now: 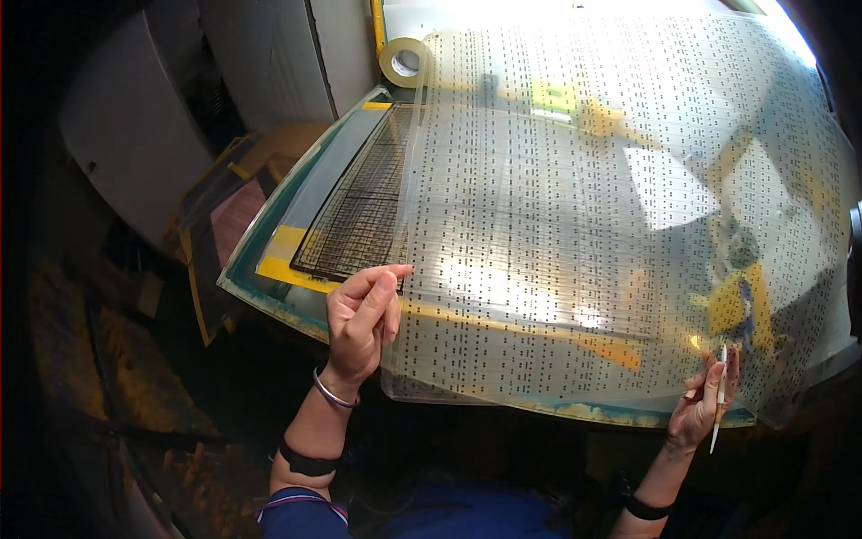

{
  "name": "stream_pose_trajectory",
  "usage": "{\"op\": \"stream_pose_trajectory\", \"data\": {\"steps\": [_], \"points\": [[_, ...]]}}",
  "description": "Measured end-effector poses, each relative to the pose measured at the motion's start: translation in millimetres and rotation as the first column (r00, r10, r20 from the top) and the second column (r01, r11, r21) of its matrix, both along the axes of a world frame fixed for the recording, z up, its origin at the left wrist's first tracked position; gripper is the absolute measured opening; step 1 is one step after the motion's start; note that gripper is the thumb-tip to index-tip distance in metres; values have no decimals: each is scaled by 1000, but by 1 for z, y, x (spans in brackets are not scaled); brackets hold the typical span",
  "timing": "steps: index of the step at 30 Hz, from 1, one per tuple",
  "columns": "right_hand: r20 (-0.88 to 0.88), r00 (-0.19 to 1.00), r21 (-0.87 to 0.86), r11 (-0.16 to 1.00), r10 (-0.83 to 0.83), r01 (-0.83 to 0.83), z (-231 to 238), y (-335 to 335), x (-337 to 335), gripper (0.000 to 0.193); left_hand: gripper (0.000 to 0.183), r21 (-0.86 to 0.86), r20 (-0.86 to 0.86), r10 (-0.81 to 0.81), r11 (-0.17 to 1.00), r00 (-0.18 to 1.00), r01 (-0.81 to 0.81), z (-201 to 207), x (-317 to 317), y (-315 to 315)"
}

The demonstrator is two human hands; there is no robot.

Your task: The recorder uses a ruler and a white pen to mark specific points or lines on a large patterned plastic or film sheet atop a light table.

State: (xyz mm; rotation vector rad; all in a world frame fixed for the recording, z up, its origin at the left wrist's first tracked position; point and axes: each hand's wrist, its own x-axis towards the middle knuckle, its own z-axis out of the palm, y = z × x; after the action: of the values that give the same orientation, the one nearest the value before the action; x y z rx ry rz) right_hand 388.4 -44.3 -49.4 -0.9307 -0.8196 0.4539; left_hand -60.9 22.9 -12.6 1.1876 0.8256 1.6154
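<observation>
A large clear plastic sheet (503,368), printed with rows of small dark marks, spans the middle and right of the work surface. My left hand (357,316) is closed in a pinch at its left edge. Near the lower right corner my right hand (699,404) grips a slim white pointed tool (720,395), with its fingers partly behind the sheet. Whether those fingers also hold the sheet, I cannot tell. Left of the sheet's edge, and partly beneath it, lies a dark grid-patterned film (355,216) bordered with yellow tape (296,274).
The teal-edged frame (260,304) lies under the films. A tape roll (404,63) stands by the sheet's upper left corner. Taped boards with a pink panel (238,220) sit at the left, near a pale cabinet door (126,117). Bright glare covers the far right.
</observation>
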Motion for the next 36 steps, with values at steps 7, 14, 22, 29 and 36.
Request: {"op": "stream_pose_trajectory", "data": {"steps": [7, 14, 22, 29, 36], "points": [[-60, 998, 18, 1000, -1, 2, 0, 3, -2, 40, 26, 1, -15, -4, 1000, 1000, 4, -2, -2, -1], [-69, 998, 15, 1000, 4, -3, 2, 3, -6, 40, 23, 13, 0, -12, 1000, 1000, 12, -3, -2, -1], [-67, 998, 10, 1000, 3, -2, 2, 3, -4, 40, 22, 15, 11, -28, 1000, 1000, 28, -2, -2, -1], [-69, 997, 16, 1000, 22, -21, 3, 2, -4, 39, 28, -66, -70, -61, 996, 996, 56, 5, 2, -3], [-54, 998, -13, 1000, -22, 21, 5, 2, -4, 39, 33, -101, -153, -138, 987, 979, 123, 7, 0, -3]]}}
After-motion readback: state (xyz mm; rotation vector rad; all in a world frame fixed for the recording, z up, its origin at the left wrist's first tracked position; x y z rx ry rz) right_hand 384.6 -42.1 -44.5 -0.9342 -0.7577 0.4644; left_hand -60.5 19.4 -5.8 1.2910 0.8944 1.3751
